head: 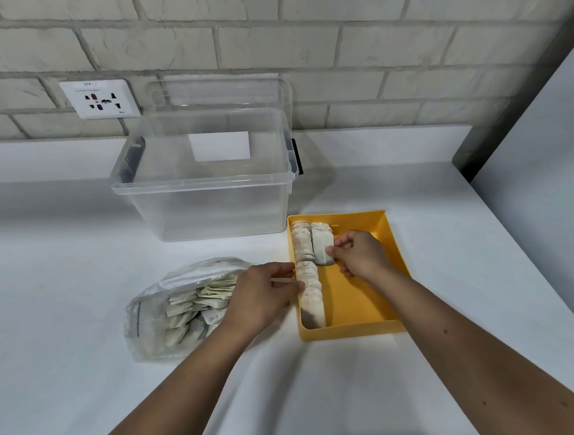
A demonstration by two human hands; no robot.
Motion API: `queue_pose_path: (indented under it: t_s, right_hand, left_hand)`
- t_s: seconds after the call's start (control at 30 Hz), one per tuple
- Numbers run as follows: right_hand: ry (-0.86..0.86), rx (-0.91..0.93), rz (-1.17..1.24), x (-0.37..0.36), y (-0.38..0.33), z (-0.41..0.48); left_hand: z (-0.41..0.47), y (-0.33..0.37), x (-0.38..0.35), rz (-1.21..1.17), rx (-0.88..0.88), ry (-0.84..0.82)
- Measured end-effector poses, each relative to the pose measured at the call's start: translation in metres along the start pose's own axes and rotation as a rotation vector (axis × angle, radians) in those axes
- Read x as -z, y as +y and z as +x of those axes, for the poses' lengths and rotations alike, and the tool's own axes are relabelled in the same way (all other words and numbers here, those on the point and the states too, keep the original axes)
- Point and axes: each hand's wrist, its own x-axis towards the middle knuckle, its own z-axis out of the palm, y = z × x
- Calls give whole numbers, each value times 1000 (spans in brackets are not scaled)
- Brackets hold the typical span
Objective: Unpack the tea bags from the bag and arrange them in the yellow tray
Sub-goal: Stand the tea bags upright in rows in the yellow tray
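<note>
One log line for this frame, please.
phase: arranging | right hand: pinches tea bag, second column of yellow tray | left hand: at tray's left wall, grip unclear | plastic bag: tea bags inside

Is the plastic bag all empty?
No, a heap of tea bags shows through the plastic bag lying left of the yellow tray.
</note>
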Motion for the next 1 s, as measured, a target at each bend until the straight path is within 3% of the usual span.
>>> queue_pose_path:
  t_s: [0.2,0.43,0.53,0.67,0.83,1.0]
  right_hand:
    - [79,99,-3,10,-13,-22]
    - [67,276,92,-2,-56,-80]
    - [17,339,144,-22,-68,-102]
    - [-102,449,56,-60,-74,-125]
    - [-197,530,-281,-101,-71,-134]
    - [-132,563,-546,-111,-74,-134]
  left_hand:
    - [-13,14,33,-216,-9,-6]
    - [-41,8,106,-283,-42,216]
    - [-52,-13,124,-174,-31,281]
    - [-62,-44,126,147,-71,281]
    - [-65,-67,113,574,-201,211]
    - [-63,-81,103,626,-283,216]
